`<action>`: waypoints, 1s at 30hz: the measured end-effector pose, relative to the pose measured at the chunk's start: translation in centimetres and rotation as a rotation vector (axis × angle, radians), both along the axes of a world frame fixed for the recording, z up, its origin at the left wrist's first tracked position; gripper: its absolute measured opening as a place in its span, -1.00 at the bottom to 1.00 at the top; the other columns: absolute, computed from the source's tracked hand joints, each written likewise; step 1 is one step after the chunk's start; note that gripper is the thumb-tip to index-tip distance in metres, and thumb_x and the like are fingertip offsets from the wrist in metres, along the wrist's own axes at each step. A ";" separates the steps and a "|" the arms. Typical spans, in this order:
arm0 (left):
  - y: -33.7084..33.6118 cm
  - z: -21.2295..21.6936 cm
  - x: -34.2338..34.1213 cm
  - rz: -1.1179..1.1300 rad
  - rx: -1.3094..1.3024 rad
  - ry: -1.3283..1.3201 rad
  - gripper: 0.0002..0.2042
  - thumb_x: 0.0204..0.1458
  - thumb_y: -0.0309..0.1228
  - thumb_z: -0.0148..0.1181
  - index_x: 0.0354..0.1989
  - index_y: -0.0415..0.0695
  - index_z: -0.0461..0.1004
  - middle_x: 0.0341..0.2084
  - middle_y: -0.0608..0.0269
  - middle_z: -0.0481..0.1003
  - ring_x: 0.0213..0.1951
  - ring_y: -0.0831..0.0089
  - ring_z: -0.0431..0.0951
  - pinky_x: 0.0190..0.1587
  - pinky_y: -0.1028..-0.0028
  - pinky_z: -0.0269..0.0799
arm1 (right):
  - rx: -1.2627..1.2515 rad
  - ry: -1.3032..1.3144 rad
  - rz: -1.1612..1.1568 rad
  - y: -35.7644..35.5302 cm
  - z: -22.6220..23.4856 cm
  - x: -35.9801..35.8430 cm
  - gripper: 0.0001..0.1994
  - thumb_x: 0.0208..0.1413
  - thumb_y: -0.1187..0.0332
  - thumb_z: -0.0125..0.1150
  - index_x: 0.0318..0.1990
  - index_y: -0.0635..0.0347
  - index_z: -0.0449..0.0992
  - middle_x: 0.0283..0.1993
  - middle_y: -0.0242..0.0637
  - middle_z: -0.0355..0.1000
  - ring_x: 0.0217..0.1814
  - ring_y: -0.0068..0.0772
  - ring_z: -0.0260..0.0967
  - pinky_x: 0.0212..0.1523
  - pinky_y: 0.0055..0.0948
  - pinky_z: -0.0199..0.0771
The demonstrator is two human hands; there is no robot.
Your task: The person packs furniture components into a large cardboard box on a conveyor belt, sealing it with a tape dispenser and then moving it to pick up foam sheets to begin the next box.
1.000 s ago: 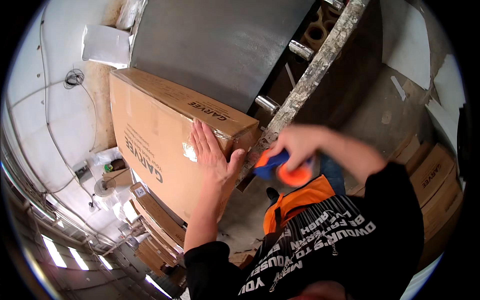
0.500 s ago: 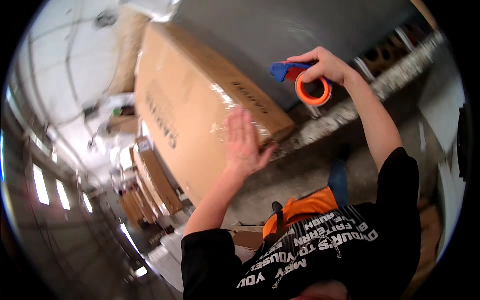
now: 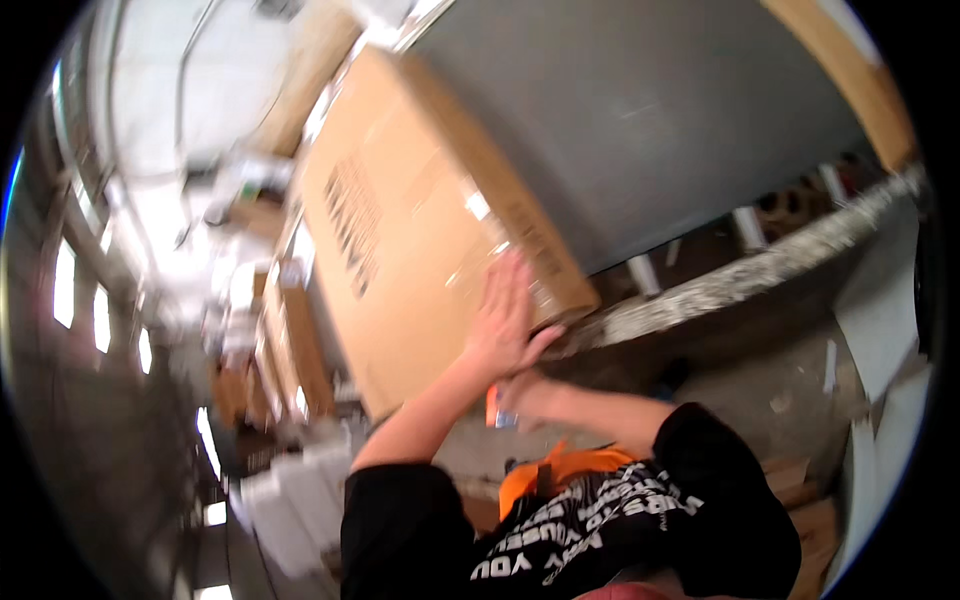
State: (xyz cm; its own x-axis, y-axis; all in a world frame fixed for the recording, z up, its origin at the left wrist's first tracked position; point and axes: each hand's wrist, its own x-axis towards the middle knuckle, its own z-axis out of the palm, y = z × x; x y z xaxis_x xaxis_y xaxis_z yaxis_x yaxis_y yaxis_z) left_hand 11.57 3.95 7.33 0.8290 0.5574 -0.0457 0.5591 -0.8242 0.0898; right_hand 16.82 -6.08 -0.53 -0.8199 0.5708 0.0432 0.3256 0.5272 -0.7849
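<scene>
A large flat cardboard box (image 3: 400,220) lies on the grey work surface, clear tape shining along its right-hand edge near the front corner. My left hand (image 3: 502,325) rests flat on the box top by that taped edge, fingers stretched out and thumb apart. Just below it, past the near edge of the box, my right hand (image 3: 535,397) is blurred and partly covered by the left. It grips a tape dispenser (image 3: 496,408), of which only a small orange and blue part shows.
The grey surface (image 3: 640,120) extends right of the box, with a rough, pale-edged rail (image 3: 700,305) along its near side. Wrapped cartons (image 3: 292,340) stand at the left, near white blocks (image 3: 290,505). Grey-white sheets (image 3: 880,300) stand at the far right.
My right hand has swung down and left with the tape dispenser, from above the grey surface to beneath my left hand. The left hand stays on the box; the view has shifted.
</scene>
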 end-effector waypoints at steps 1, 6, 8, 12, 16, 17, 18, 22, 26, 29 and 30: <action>-0.1 0.1 -0.9 0.011 0.010 -0.015 -0.08 0.07 0.05 0.16 0.35 -0.47 -0.07 0.37 -0.34 -0.06 0.42 -0.19 -0.11 0.41 -0.04 -0.23 | -0.067 0.043 0.043 -0.7 0.5 -0.6 -0.37 -0.32 0.31 0.25 0.10 0.04 0.45 -0.11 -0.01 0.45 -0.11 -0.02 0.49 -0.09 -0.12 0.48; -1.1 1.0 -0.3 0.041 0.004 0.081 -0.12 0.03 -0.06 0.23 0.34 -0.45 -0.02 0.36 -0.33 -0.03 0.40 -0.20 -0.07 0.40 -0.04 -0.19 | -0.524 0.295 -0.521 -10.0 -5.9 11.9 -0.25 -0.20 0.14 0.27 0.29 -0.06 0.28 0.19 -0.20 0.35 0.15 -0.05 0.38 0.06 -0.20 0.45; -0.5 0.4 -1.1 0.004 0.021 0.004 -0.16 0.03 -0.10 0.23 0.33 -0.45 0.01 0.34 -0.34 0.01 0.39 -0.21 -0.03 0.40 -0.04 -0.17 | -0.449 0.025 -0.959 -16.0 -6.5 20.1 -0.47 -0.21 0.13 0.28 0.01 0.04 0.47 0.15 -0.22 0.36 0.20 -0.13 0.34 0.05 -0.24 0.47; -0.2 -0.6 -2.0 -0.017 0.071 -0.104 -0.21 0.01 -0.12 0.25 0.29 -0.43 0.11 0.30 -0.35 0.10 0.34 -0.23 0.07 0.38 -0.06 -0.12 | -0.492 -0.114 -2.033 -32.2 -5.0 33.7 -0.52 -0.28 0.30 0.33 -0.05 0.04 0.52 -0.09 -0.15 0.48 0.00 -0.14 0.47 -0.01 -0.26 0.48; 0.3 -3.6 -0.3 0.221 0.329 -0.071 -0.40 -0.04 -0.15 0.29 0.09 -0.34 0.40 0.11 -0.20 0.39 0.21 -0.15 0.31 0.36 -0.12 -0.09 | -0.125 0.595 -2.655 -46.1 1.0 39.2 -0.36 -0.15 0.60 0.12 0.23 0.16 0.41 -0.15 -0.44 0.45 -0.26 -0.59 0.36 -0.21 -0.57 0.40; 0.1 -3.7 4.3 0.179 0.315 -0.105 -0.40 -0.04 -0.15 0.29 0.09 -0.34 0.40 0.11 -0.20 0.39 0.21 -0.15 0.31 0.36 -0.12 -0.09 | 0.149 0.616 -2.792 -50.3 -1.0 39.3 -0.37 -0.12 0.64 0.09 0.24 0.18 0.40 -0.16 -0.41 0.45 -0.26 -0.60 0.36 -0.22 -0.58 0.40; -1.6 -2.7 9.7 0.078 0.275 -0.116 -0.50 -0.06 -0.18 0.31 -0.02 -0.28 0.47 -0.01 -0.06 0.48 0.13 -0.09 0.39 0.35 -0.15 -0.10 | 0.258 0.641 -2.919 -51.3 -0.3 39.2 -0.38 -0.11 0.63 0.10 0.25 0.23 0.38 -0.17 -0.39 0.45 -0.25 -0.60 0.36 -0.19 -0.59 0.41; -7.3 -3.9 31.5 -0.350 0.018 -0.515 -0.69 -0.14 -0.30 0.39 -0.20 -0.13 0.56 -0.14 0.18 0.59 -0.03 0.12 0.54 0.28 -0.13 0.06 | 0.042 0.715 -2.943 -54.4 -4.5 39.9 -0.41 -0.16 0.64 0.11 0.17 0.24 0.46 -0.13 -0.37 0.48 -0.20 -0.55 0.40 -0.13 -0.51 0.44; -9.0 -2.4 51.5 -0.637 -0.023 -0.689 -0.58 -0.04 -0.25 0.34 -0.01 -0.17 0.51 0.03 0.07 0.51 0.10 0.10 0.49 0.28 -0.01 0.15 | 0.041 0.752 -2.873 -52.8 -6.8 40.1 -0.38 -0.27 0.54 0.24 0.12 0.32 0.49 -0.17 -0.34 0.50 -0.20 -0.50 0.43 -0.14 -0.47 0.44; -7.4 -0.5 64.3 -0.636 -0.057 -0.852 -0.54 0.00 -0.22 0.31 0.04 -0.19 0.48 0.08 0.02 0.48 0.15 0.06 0.44 0.32 0.02 0.11 | -0.170 0.693 -2.980 -52.9 -6.5 41.8 -0.42 -0.26 0.59 0.16 0.09 0.44 0.46 -0.19 -0.34 0.50 -0.24 -0.49 0.44 -0.20 -0.50 0.45; -6.4 0.6 67.8 -0.548 -0.111 -0.745 -0.51 0.01 -0.16 0.29 0.05 -0.23 0.48 0.10 -0.02 0.45 0.19 0.03 0.40 0.33 0.03 0.09 | -0.209 0.721 -3.055 -51.6 -5.0 42.6 -0.44 -0.26 0.59 0.17 0.07 0.45 0.46 -0.22 -0.33 0.49 -0.26 -0.48 0.43 -0.22 -0.49 0.45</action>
State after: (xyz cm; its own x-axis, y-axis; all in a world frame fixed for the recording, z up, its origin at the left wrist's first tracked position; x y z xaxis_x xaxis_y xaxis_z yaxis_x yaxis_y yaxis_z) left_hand 79.37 -2.42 7.92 0.8120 0.1041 0.5742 -0.1390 -0.9211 0.3636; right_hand 59.45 -57.67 -5.57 0.7986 -0.5084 -0.3223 -0.4416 -0.1311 -0.8876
